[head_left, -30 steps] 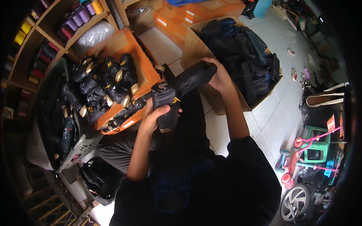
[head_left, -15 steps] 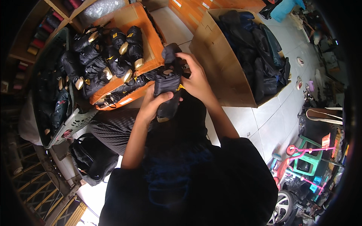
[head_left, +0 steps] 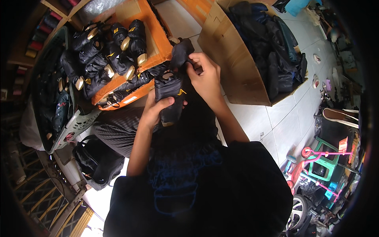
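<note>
- I am noticing that the right hand (head_left: 207, 79) is no longer drawing the black cloth (head_left: 182, 51) out to its far end, as it was a second ago; it is working close in, just right of the carton (head_left: 158, 45).
- I am taking that to mean the cloth is being handled next to the umbrella (head_left: 167, 87) rather than at full stretch.
- The right hand's thumb and forefinger appear to be pinching the cloth's edge, the other fingers curling; I am not making out how the cloth is joining the umbrella.
- The left hand (head_left: 154, 110) is wrapping the umbrella from below, thumb pressing its front under the yellow tab (head_left: 181, 92).
- The umbrella is sitting folded and slightly tilted in that grip, just off the carton's near right corner.
- The carton is holding black bundles (head_left: 96, 65) with pale ends, lying side by side.
- Left of the carton, a basket (head_left: 81, 122) is leaning; beyond it, a shelf (head_left: 63, 19) is carrying spools (head_left: 39, 33).
- Right of the carton, a box (head_left: 225, 75) is standing full of dark fabric (head_left: 260, 47) on the tiled floor (head_left: 252, 126).
- Nearer me than the carton, a black bag (head_left: 96, 162) is slumping.
- Far right of the carton, I am seeing a green stool (head_left: 325, 168), a pink scooter (head_left: 316, 153) and a wheel (head_left: 298, 207) crowding together.
</note>
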The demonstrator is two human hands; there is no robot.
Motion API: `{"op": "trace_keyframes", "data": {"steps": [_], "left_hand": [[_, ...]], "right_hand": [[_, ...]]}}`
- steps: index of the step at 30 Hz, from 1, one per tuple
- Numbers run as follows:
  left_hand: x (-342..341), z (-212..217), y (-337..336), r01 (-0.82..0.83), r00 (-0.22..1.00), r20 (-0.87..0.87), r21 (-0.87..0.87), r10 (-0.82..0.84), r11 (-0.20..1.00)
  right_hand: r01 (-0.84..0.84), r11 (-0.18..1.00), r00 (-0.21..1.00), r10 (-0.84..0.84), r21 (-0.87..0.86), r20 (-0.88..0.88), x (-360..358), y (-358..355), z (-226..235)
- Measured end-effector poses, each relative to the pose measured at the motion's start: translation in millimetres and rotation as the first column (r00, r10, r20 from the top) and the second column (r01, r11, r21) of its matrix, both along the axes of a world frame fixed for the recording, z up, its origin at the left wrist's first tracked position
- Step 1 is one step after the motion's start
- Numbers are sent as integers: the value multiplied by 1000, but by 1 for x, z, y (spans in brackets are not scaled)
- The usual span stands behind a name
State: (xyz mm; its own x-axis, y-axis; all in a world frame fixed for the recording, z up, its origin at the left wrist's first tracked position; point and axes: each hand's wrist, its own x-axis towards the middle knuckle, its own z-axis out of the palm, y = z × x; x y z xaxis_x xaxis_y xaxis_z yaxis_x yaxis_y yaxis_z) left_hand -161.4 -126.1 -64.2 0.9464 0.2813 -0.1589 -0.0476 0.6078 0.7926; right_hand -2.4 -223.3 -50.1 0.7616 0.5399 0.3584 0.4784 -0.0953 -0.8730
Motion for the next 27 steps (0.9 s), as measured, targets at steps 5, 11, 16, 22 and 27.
{"op": "trace_keyframes", "data": {"steps": [5,11,16,22,27], "left_hand": [[-10,-12,-13,-9,995,-94,132,22,991],[-38,-9,-21,135,991,-107,806,-83,576],[-55,-29,-33,91,990,-139,792,34,603],[-58,-48,-42,-145,956,-178,407,234,902],[-44,-44,-58,-283,943,-19,474,331,834]], "right_hand": [[23,1000,985,-20,-13,169,-12,-11,-14],[-146,969,948,195,-199,252,-33,-38,-31],[-276,956,955,285,-101,87,-45,-45,-35],[-337,921,679,382,196,-627,-75,-65,-60],[-415,871,615,481,263,-625,-91,-61,-57]]}}
